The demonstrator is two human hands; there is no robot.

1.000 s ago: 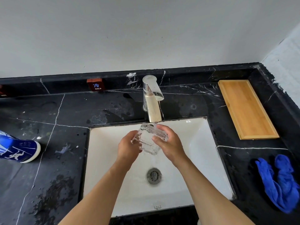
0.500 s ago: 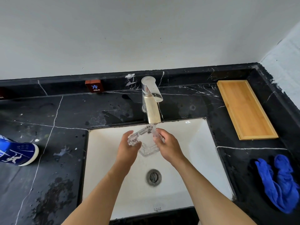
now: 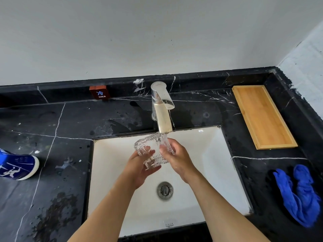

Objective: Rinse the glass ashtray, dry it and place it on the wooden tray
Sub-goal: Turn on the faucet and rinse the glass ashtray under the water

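The clear ribbed glass ashtray (image 3: 152, 148) is held tilted on edge over the white sink (image 3: 215, 165), just under the spout of the metal faucet (image 3: 162, 109). Water runs from the spout onto its right side. My left hand (image 3: 139, 170) cups it from below and the left, thumb on its inner face. My right hand (image 3: 176, 158) grips its right edge. The wooden tray (image 3: 262, 117) lies bare on the black counter at the back right. A crumpled blue cloth (image 3: 298, 194) lies on the counter right of the sink.
A blue and white container (image 3: 17, 165) lies on its side at the left edge of the black marble counter (image 3: 52, 154). A small red COLD sign (image 3: 99, 92) leans on the backsplash. Wet patches mark the counter at front left. The sink drain (image 3: 164, 190) sits below my hands.
The ashtray has been turned in my hands from nearly flat to tilted on edge, its open face now toward me. My left hand shifted lower beneath it. Water keeps running.
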